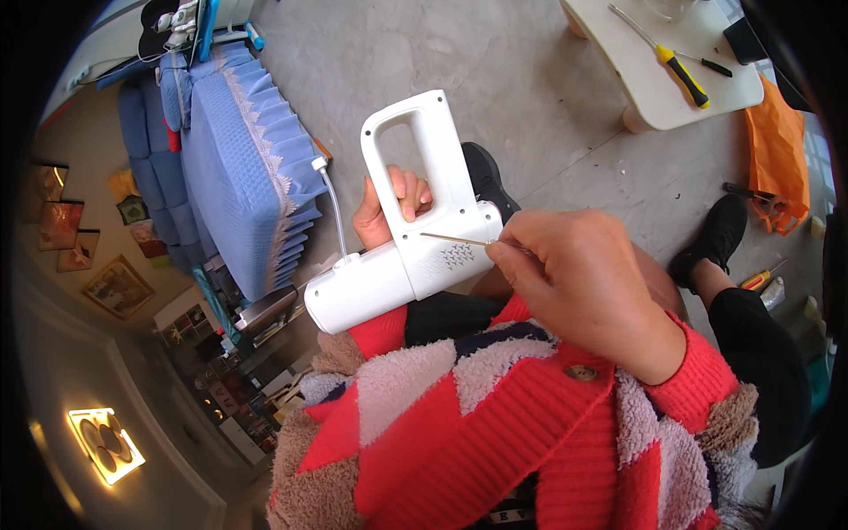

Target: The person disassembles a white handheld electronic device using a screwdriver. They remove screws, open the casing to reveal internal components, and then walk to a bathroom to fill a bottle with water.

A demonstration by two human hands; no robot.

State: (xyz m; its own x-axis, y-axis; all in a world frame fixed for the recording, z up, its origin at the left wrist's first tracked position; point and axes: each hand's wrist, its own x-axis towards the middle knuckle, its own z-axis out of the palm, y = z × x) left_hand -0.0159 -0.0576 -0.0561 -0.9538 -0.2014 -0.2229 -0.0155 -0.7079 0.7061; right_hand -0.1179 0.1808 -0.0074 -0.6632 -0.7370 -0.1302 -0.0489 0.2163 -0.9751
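A white handheld device with a loop handle lies across my lap, its cylindrical body slanting down to the left. Small dark screw holes dot its shell, and a patch of small vents marks the body. From a port near its left end a clear tube with a white tip rises. My left hand reaches from behind and grips the handle's lower left side, fingers through the loop. In my closed right hand is a thin metal rod. Its tip points at the shell near a screw hole; contact is unclear. Its other end is hidden.
A white low table at the upper right bears a yellow-and-black screwdriver and a thin black-handled tool. Below it are an orange bag and another screwdriver on the floor. A blue-covered seat stands left.
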